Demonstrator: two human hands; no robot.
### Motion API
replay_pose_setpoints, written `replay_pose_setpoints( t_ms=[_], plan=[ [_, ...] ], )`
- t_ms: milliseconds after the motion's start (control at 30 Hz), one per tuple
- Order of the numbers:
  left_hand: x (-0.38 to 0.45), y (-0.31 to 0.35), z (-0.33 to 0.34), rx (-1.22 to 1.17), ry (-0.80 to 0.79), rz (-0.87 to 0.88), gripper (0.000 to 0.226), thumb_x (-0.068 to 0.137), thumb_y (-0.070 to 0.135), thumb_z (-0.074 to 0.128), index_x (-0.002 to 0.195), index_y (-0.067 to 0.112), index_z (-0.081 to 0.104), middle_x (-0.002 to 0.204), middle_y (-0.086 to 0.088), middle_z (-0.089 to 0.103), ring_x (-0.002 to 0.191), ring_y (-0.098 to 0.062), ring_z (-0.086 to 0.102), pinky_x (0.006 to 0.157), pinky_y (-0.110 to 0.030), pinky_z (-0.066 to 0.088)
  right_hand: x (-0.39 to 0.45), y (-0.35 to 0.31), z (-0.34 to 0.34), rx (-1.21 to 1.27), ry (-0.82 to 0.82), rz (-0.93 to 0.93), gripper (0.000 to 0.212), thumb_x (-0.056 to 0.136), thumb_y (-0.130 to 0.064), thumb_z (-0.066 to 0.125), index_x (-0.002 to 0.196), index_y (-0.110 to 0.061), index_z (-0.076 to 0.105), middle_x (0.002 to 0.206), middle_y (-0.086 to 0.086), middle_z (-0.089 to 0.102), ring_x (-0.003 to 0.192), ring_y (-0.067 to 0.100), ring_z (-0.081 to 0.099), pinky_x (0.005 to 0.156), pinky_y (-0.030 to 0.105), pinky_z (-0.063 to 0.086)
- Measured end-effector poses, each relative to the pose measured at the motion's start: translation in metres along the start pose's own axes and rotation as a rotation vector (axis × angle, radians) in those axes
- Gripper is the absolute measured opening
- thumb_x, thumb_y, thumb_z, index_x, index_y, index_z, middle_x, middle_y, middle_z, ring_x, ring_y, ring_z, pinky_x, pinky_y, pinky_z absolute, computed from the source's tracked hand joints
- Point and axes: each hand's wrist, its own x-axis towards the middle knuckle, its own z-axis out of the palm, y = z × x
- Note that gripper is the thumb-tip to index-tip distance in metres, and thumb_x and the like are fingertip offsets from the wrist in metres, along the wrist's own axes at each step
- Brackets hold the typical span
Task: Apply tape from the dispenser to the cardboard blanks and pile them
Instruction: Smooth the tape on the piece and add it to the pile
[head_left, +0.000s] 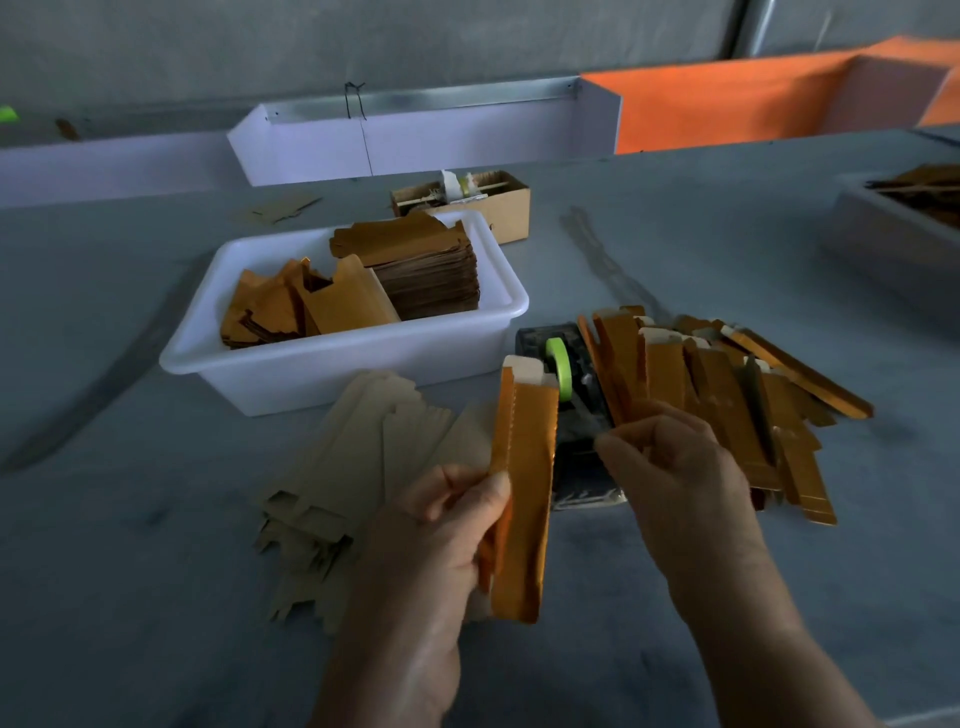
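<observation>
My left hand (441, 525) grips a folded gold cardboard blank (524, 483), held upright in front of me. Just behind it stands the black tape dispenser (571, 415) with a green tape roll (560, 364). My right hand (670, 467) hovers at the dispenser's front with thumb and fingers pinched together; whether a piece of tape is between them is too small to tell. To the right lies a loose pile of folded gold blanks (727, 395). A stack of flat blanks, plain side up (363, 467), lies on the table to the left.
A white plastic tub (291, 374) behind the stack holds more gold blanks. A small cardboard box (498, 208) sits beyond it. Another tray (893, 228) stands at the far right. White and orange dividers line the back of the grey table (156, 597).
</observation>
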Motion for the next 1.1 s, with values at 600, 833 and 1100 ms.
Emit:
replay_pose_setpoints(
  t_ms=[600, 833, 1100],
  plan=[
    [0.028, -0.002, 0.035, 0.242, -0.160, 0.062, 0.018, 0.089, 0.017, 0.063, 0.072, 0.021, 0.060, 0.065, 0.005, 0.061, 0.064, -0.008, 0.061, 0.058, -0.021, 0.051, -0.016, 0.009, 0.015, -0.081, 0.165, -0.084, 0.010, 0.083, -0.025, 0.067, 0.082, -0.014, 0.067, 0.130, -0.001, 0.052, 0.121, 0.021, 0.043, 0.090, 0.032, 0.038],
    [0.028, 0.003, 0.037, 0.315, -0.128, 0.059, 0.014, 0.087, 0.020, 0.065, 0.074, 0.023, 0.063, 0.075, 0.002, 0.068, 0.070, -0.011, 0.066, 0.058, -0.023, 0.051, -0.013, 0.004, 0.012, -0.393, 0.249, -0.235, 0.012, 0.085, -0.021, 0.065, 0.083, -0.009, 0.067, 0.113, 0.008, 0.058, 0.109, 0.029, 0.044, 0.087, 0.039, 0.037],
    [0.025, 0.007, 0.039, 0.422, -0.111, 0.084, 0.015, 0.087, 0.023, 0.066, 0.072, 0.025, 0.062, 0.082, -0.002, 0.068, 0.084, -0.022, 0.065, 0.080, -0.043, 0.055, -0.015, 0.008, -0.031, 0.114, -0.041, -0.029, 0.009, 0.085, -0.016, 0.061, 0.077, -0.019, 0.058, 0.085, 0.000, 0.061, 0.073, 0.015, 0.056, 0.061, 0.024, 0.044]
  ],
)
